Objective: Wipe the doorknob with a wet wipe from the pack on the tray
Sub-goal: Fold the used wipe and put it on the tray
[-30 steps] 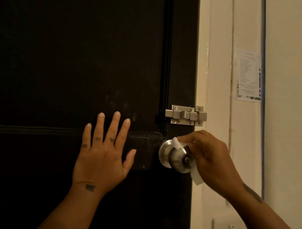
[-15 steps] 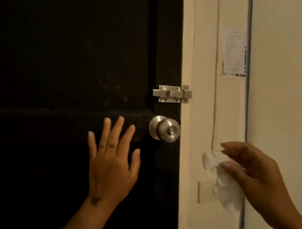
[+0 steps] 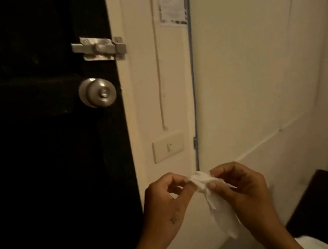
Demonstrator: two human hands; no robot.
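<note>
Below and right of the round brushed-metal doorknob (image 3: pixel 97 92), well apart from it, the left hand (image 3: pixel 165 204) and right hand (image 3: pixel 241 189) each pinch the crumpled white wet wipe (image 3: pixel 215 201), its tail hanging; likely refolding it for 1 fresh face.

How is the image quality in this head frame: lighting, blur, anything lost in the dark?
Head view: dim, warm light; the dark door is nearly featureless black. The doorknob catches a small highlight. The wet wipe, held by the left hand and right hand, looks soft with blur. Wall lines bow from the wide-angle lens.
</note>
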